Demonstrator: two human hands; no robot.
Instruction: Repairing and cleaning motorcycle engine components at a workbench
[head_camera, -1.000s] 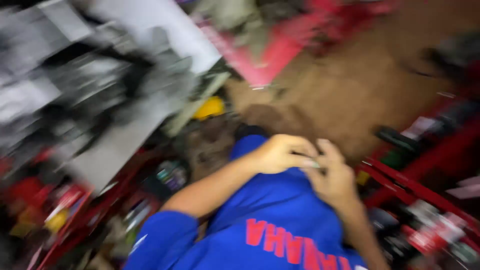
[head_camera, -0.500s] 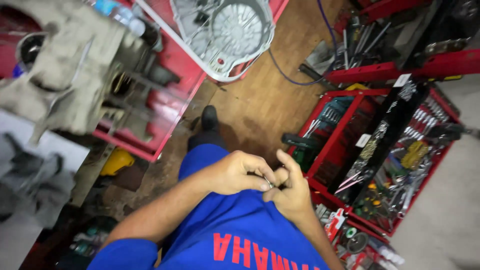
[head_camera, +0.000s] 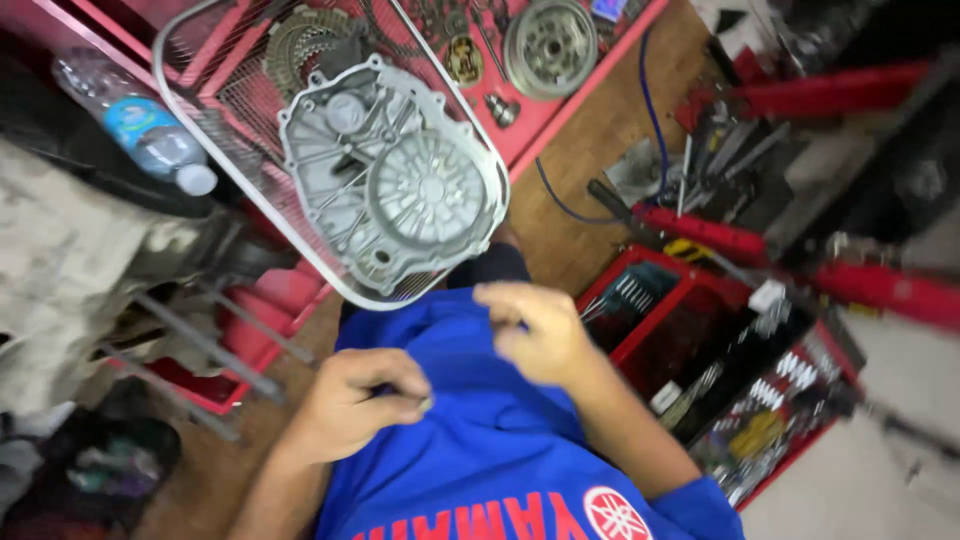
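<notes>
Hands now parted: left hand (head_camera: 355, 412) fisted, right hand (head_camera: 535, 335) loose over smooth blue cloth (head_camera: 470, 440).

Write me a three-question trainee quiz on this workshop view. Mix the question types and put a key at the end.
1. True or false: the grey engine cover lies in a wire tray.
2. Multiple choice: the left hand is A) flat on the floor, B) closed into a fist against the blue shirt, C) gripping the plastic water bottle.
3. Fill in: the right hand hangs in front of the shirt, beside a ____ tool tray holding small tools.

Key: 1 true; 2 B; 3 red.
</notes>
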